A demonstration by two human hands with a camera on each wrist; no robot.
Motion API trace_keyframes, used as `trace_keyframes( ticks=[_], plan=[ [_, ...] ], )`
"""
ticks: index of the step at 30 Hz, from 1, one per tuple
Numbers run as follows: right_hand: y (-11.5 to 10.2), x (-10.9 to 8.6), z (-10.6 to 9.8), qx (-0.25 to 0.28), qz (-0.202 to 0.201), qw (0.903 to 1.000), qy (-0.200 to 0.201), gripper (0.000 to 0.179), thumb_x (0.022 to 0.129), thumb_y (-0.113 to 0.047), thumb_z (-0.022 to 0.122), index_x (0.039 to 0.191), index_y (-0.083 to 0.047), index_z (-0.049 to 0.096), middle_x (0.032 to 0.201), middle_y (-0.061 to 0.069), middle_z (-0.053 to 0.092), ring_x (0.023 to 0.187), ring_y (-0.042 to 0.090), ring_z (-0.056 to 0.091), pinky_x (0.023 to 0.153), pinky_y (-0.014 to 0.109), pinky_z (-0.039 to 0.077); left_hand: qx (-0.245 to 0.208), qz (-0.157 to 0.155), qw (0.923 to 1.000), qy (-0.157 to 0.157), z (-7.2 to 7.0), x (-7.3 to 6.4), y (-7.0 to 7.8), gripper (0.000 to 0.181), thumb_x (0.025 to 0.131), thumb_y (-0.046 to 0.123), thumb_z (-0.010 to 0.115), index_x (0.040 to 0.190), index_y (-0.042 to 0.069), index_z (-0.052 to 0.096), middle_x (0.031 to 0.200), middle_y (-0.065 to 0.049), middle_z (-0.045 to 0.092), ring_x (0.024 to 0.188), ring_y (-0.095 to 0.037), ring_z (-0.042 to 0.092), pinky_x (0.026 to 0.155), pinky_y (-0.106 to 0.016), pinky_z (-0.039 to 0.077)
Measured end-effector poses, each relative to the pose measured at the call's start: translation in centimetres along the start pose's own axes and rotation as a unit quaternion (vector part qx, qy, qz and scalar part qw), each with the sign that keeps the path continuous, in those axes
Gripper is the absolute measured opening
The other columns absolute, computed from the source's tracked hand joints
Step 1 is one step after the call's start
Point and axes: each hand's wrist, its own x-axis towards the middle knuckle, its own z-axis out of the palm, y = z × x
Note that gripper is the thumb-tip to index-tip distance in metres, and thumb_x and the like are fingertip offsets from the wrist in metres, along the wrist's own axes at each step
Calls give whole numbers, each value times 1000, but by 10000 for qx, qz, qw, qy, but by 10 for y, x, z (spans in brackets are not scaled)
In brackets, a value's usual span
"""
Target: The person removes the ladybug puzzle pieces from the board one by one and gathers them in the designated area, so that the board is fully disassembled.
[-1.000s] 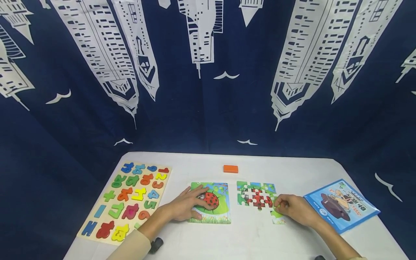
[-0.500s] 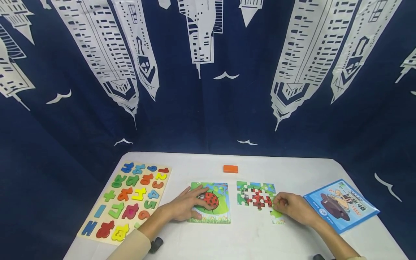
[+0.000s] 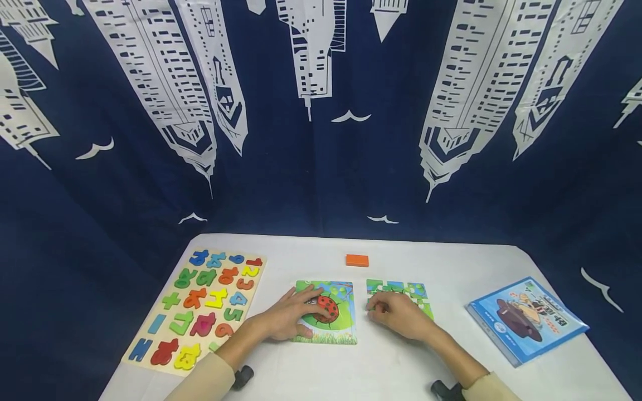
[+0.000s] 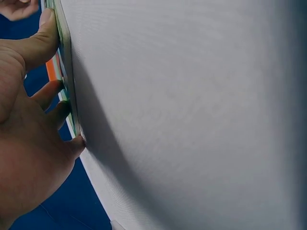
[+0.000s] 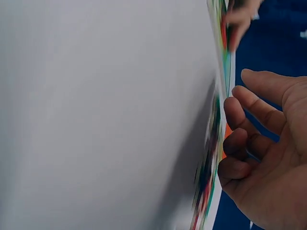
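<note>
My left hand (image 3: 291,317) rests with spread fingers on a square board with a ladybug picture (image 3: 345,326). In the left wrist view its thumb and fingers (image 4: 48,33) touch the board's edge. My right hand (image 3: 403,320) hovers over or touches the left part of a jigsaw puzzle (image 3: 420,295); which of the two I cannot tell. Fingers (image 5: 235,143) are loosely bent in the right wrist view, the thumb stands apart, and no piece shows between them. Green and blue puzzle pieces show beyond this hand, which hides the middle and lower part.
A wooden number board (image 3: 200,303) with colourful numerals lies at the left. Behind the puzzle is a small orange block (image 3: 357,260). At the right lies a blue box (image 3: 526,323) with a picture on top. A dark blue printed curtain (image 3: 321,167) hangs behind the white table (image 3: 321,379).
My right hand has moved left, from the puzzle's right edge to its left part, and the blue box's near side now shows. My left hand has stayed on the ladybug board.
</note>
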Motion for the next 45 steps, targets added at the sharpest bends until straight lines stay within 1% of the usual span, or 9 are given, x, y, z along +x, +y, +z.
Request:
trace_keyframes(
  ticks=[5, 12, 15, 18, 22, 29, 37, 41, 45],
  plan=[
    [-25, 13, 23, -167, -326, 9991, -235, 20, 91, -22, 74, 110, -15, 75, 87, -12, 63, 77, 6, 55, 71, 26, 47, 129, -125, 9998, 19, 1, 2, 2, 73, 83, 38, 77, 149, 36, 46, 167, 1, 23, 155, -27, 14, 123, -59, 10],
    [-49, 19, 44, -671, -602, 9950, -441, 36, 89, -31, 76, 120, -12, 74, 112, -1, 69, 107, 19, 63, 92, 42, 53, 202, -94, 9997, 37, 1, 2, 2, 80, 83, 37, 77, 154, 30, 41, 167, 0, 23, 155, -27, 15, 122, -59, 12],
    [-55, 17, 49, -744, -549, 9948, -427, 36, 89, -33, 77, 118, -13, 74, 111, -2, 67, 107, 17, 62, 93, 42, 53, 200, -72, 9998, 23, 1, 2, 2, 80, 84, 37, 76, 155, 29, 41, 167, 0, 22, 155, -27, 14, 122, -59, 12],
    [-57, 15, 52, -720, -476, 9955, -401, 35, 88, -33, 77, 117, -15, 74, 107, -5, 65, 99, 12, 60, 87, 36, 53, 230, -95, 9997, 6, 0, 1, 1, 79, 84, 38, 76, 155, 31, 40, 168, 1, 21, 155, -26, 13, 123, -58, 11],
    [-57, 15, 55, -700, -426, 9961, -318, 33, 88, -34, 77, 116, -16, 74, 105, -5, 63, 96, 10, 59, 86, 35, 53, 251, -148, 9996, 11, 0, 1, 1, 79, 84, 38, 76, 155, 32, 40, 168, 2, 21, 156, -25, 13, 123, -57, 11],
    [-56, 19, 57, -233, -201, 9994, -176, 22, 89, -30, 77, 106, -17, 70, 95, -10, 62, 87, 8, 58, 77, 29, 50, 254, -108, 9996, 2, 1, 2, -1, 79, 83, 41, 74, 154, 31, 41, 167, 2, 22, 155, -25, 14, 122, -58, 12],
    [-57, 20, 60, 754, -264, 9965, -250, 8, 94, -24, 71, 95, -19, 65, 78, -8, 67, 63, 3, 58, 59, 22, 49, 148, -61, 9999, -17, 4, 2, -2, 80, 83, 44, 73, 154, 32, 41, 168, 1, 22, 155, -28, 15, 122, -60, 12],
    [-56, 19, 56, 1065, -152, 9938, -288, 8, 95, -23, 71, 96, -18, 65, 78, -7, 66, 64, 5, 59, 59, 22, 50, 176, -24, 9998, -8, 3, 2, -2, 79, 83, 44, 73, 154, 31, 41, 168, 0, 21, 155, -28, 15, 122, -60, 12],
    [-52, 15, 43, 1192, 13, 9927, -204, 7, 94, -23, 72, 95, -19, 66, 78, -8, 66, 67, 8, 61, 62, 24, 50, 224, -51, 9997, -20, 2, 4, -1, 79, 83, 42, 74, 154, 31, 41, 168, 0, 21, 155, -27, 14, 122, -59, 12]
  ],
)
